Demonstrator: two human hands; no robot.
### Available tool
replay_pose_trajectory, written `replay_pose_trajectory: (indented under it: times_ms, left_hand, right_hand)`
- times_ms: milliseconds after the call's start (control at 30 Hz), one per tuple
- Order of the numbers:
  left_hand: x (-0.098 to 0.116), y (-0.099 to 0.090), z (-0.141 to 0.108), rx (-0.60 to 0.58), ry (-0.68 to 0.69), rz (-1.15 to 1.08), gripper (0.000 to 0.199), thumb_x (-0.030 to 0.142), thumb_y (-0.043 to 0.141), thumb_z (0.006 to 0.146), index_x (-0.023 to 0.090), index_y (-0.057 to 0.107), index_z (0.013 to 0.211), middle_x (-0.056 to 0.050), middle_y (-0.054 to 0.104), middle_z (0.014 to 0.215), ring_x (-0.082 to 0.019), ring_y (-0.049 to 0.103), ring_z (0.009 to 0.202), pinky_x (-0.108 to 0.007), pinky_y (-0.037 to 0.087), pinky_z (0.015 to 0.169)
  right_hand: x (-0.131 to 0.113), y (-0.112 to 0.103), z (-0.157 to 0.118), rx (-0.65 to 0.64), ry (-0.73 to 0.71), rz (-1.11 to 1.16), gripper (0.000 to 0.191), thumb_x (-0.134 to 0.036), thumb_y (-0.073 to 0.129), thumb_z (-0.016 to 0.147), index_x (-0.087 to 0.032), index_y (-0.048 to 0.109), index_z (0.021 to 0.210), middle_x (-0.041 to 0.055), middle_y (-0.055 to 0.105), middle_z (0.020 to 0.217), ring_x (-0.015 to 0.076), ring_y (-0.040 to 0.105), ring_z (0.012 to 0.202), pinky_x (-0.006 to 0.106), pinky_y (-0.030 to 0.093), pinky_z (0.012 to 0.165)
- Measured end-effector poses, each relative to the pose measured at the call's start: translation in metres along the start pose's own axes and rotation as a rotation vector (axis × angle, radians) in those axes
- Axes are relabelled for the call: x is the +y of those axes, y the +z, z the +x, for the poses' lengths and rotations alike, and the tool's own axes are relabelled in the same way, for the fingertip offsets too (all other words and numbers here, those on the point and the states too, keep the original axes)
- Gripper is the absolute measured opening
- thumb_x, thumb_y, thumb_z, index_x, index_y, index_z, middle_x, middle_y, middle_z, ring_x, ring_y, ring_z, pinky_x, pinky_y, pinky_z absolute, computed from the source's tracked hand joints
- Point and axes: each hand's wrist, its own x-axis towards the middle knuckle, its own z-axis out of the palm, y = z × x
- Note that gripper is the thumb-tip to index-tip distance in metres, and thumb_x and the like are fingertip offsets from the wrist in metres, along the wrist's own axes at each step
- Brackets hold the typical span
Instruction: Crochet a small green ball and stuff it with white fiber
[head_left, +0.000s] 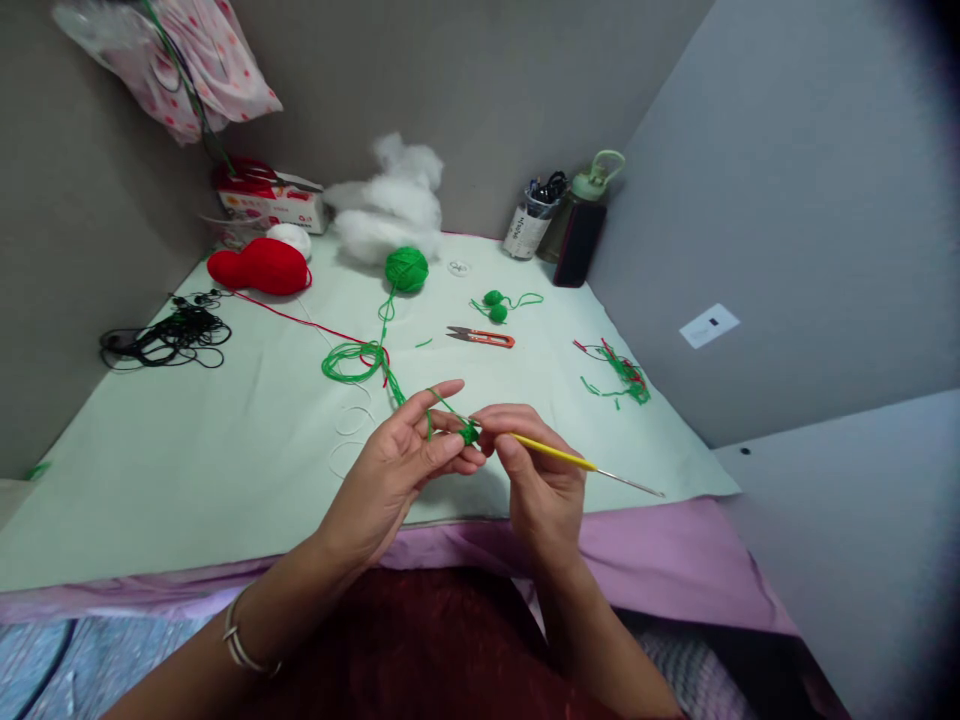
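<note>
Between thumb and fingers, my left hand pinches a small green crochet piece. Green yarn runs over its raised index finger. My right hand grips a yellow-handled crochet hook, whose far metal end points right, away from the work. The hook's other end meets the green piece, its tip hidden by the fingers. Loose loops of green yarn lie beyond my left hand and lead back to a green yarn ball.
Orange thread snips lie mid-table, near two small green crocheted balls. Yarn scraps are at right, black cord at left. Red yarn, white stuffing, a pen cup and a dark phone stand at the back.
</note>
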Motion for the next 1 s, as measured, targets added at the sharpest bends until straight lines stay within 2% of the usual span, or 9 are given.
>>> replay_pose_trajectory:
  times_ms: [200, 333, 567, 767, 1000]
  left_hand:
    - [0.001, 0.000, 0.000, 0.005, 0.014, 0.002, 0.045, 0.021, 0.081, 0.089, 0.019, 0.067, 0.132, 0.001, 0.069, 0.092, -0.011, 0.075, 0.079, -0.019, 0.061, 0.076]
    - [0.001, -0.001, 0.000, 0.015, 0.023, 0.011, 0.044, 0.022, 0.081, 0.088, 0.017, 0.069, 0.130, 0.001, 0.068, 0.090, -0.011, 0.074, 0.076, -0.019, 0.061, 0.074]
    - [0.001, -0.001, -0.001, 0.044, 0.038, 0.073, 0.042, 0.024, 0.082, 0.087, 0.020, 0.070, 0.127, 0.002, 0.063, 0.089, -0.011, 0.070, 0.071, -0.022, 0.062, 0.066]
    - [-0.003, -0.004, -0.003, 0.058, 0.117, 0.160, 0.039, 0.026, 0.080, 0.090, 0.022, 0.071, 0.128, 0.003, 0.064, 0.089, -0.011, 0.070, 0.074, -0.024, 0.062, 0.072]
    - [-0.005, -0.008, -0.004, 0.024, 0.170, 0.208, 0.042, 0.020, 0.081, 0.089, 0.029, 0.071, 0.129, 0.005, 0.063, 0.091, -0.009, 0.072, 0.079, -0.022, 0.061, 0.080]
  right_hand:
    - [0.001, 0.000, 0.005, 0.033, 0.207, 0.262, 0.012, -0.028, 0.069, 0.097, -0.027, 0.080, 0.095, 0.0021, 0.076, 0.095, 0.0127, 0.062, 0.071, 0.029, 0.051, 0.068]
    - [-0.003, 0.000, 0.007, 0.035, 0.242, 0.314, 0.015, -0.030, 0.067, 0.098, -0.023, 0.076, 0.089, 0.0027, 0.074, 0.089, 0.0129, 0.061, 0.069, 0.029, 0.050, 0.067]
    - [-0.005, -0.003, 0.000, -0.010, 0.061, 0.109, 0.021, -0.025, 0.055, 0.105, -0.024, 0.074, 0.098, 0.0024, 0.072, 0.094, 0.0140, 0.063, 0.076, 0.031, 0.052, 0.072]
    - [-0.011, -0.005, -0.004, -0.084, -0.126, -0.156, 0.022, -0.015, 0.052, 0.104, -0.023, 0.073, 0.107, 0.0034, 0.071, 0.099, 0.0157, 0.067, 0.085, 0.033, 0.055, 0.077]
    - [-0.011, -0.005, -0.005, -0.109, -0.213, -0.230, 0.023, -0.012, 0.052, 0.104, -0.023, 0.070, 0.110, 0.0034, 0.073, 0.099, 0.0170, 0.068, 0.094, 0.034, 0.055, 0.082]
